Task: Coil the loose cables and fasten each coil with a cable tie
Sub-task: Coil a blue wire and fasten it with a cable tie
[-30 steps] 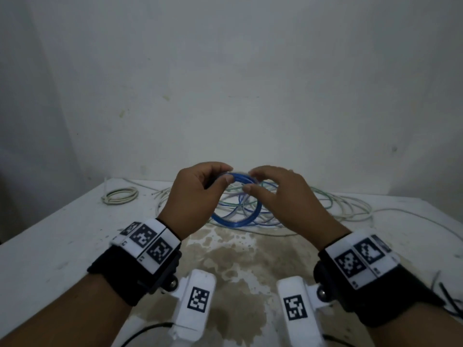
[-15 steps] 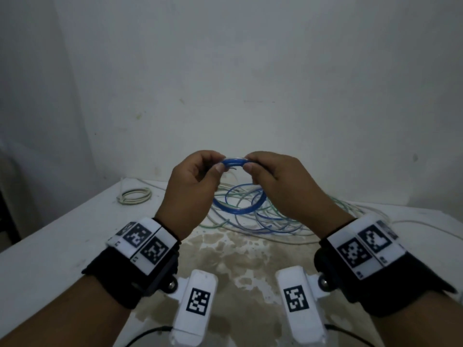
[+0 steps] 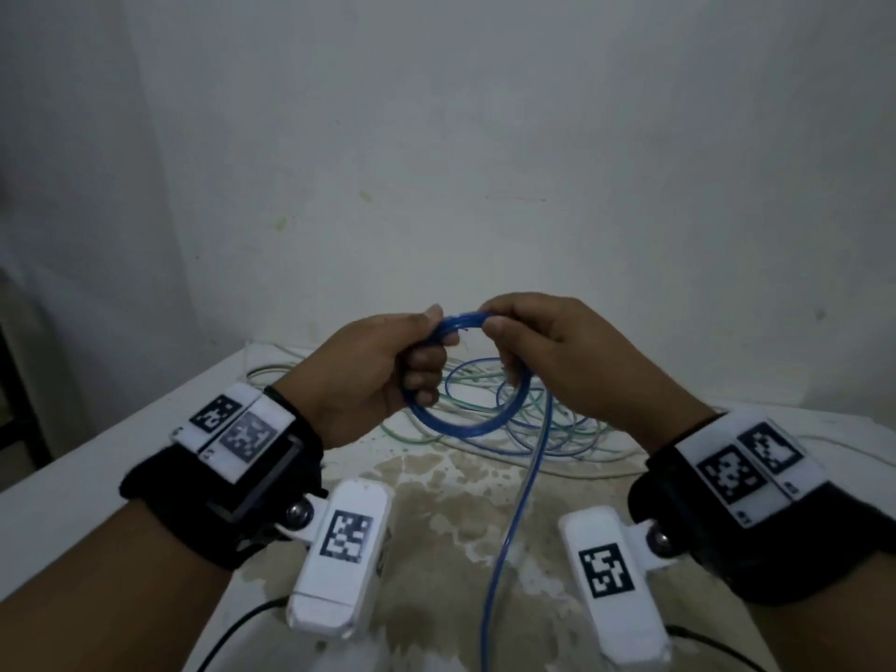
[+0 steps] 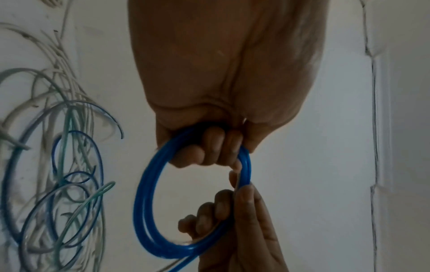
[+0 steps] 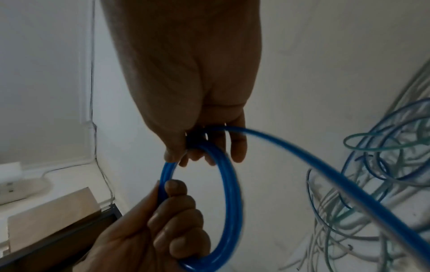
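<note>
Blue cable coil point(image 3: 465, 375) is hanging above the table's point(image 3: 72, 497) middle, with left hand point(image 3: 373, 375) gripping its side and right hand point(image 3: 557, 361) pinching its top, likely keeping the loops together while its loose tail point(image 3: 523, 497) is trailing toward the near edge.

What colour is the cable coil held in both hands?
Blue; the cable coil shows best in the left wrist view.

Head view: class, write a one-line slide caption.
Both hands, left hand and right hand, grip a blue cable coil above the table's loose cables.
</note>
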Demonstrator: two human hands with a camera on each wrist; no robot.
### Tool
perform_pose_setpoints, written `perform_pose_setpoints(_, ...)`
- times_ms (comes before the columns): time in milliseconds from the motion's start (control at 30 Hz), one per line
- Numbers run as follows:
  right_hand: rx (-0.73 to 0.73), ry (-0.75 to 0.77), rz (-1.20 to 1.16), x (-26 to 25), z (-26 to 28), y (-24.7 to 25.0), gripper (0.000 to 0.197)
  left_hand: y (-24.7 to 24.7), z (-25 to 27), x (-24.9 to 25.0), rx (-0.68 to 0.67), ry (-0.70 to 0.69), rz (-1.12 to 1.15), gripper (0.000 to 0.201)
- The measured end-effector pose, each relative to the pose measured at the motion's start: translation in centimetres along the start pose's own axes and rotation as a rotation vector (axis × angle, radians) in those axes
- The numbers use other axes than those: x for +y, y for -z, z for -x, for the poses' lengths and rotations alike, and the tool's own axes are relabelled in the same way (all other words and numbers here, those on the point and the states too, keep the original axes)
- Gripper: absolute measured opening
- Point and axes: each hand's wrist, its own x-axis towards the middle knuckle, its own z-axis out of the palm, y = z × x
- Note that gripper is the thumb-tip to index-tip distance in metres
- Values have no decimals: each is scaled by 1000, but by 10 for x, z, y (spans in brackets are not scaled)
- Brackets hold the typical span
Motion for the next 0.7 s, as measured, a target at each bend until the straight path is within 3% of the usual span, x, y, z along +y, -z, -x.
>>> perform_pose_setpoints(133, -33, 28, 52, 7, 2, -5, 20, -3, 2, -3, -177, 137, 41, 35)
perform_pose_setpoints(233, -6, 48, 35, 10, 5, -7, 19, -9, 2, -5, -202, 187, 168, 26)
perform_pose_setpoints(333, 113, 6, -16, 18, 10, -11, 15, -15, -1, -9, -141, 178, 310, 21)
perform_pose_setpoints(433, 179, -139, -119, 38, 26, -16, 8, -9, -6, -5, -24, 99, 457, 18)
perform_pose_setpoints(600, 162, -191, -189, 58, 68, -28, 23, 19, -12, 4, 164, 15, 585, 20)
perform_pose_setpoints(700, 42, -162, -95, 59, 79, -32, 29, 22, -16, -3, 214, 30, 599, 32)
